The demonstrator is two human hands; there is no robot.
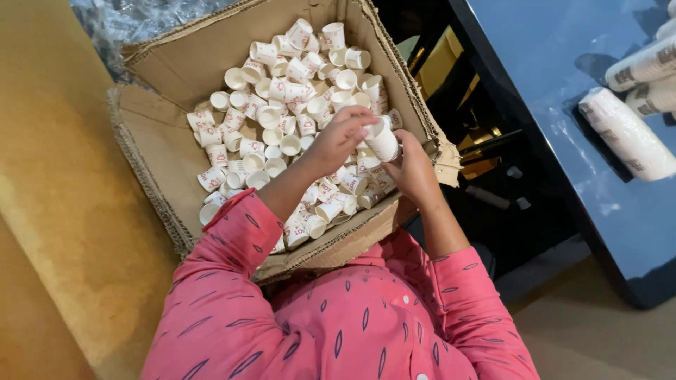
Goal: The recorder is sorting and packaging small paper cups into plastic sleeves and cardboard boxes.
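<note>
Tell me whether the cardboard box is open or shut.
Open. The cardboard box has its flaps folded outward, so the loose white paper cups inside show, and the left hand and right hand reach over them.

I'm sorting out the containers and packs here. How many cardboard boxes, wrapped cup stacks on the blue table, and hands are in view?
Cardboard box: 1
Wrapped cup stacks: 3, partly cut off at the edge
Hands: 2, left hand and right hand
Total: 6
</note>
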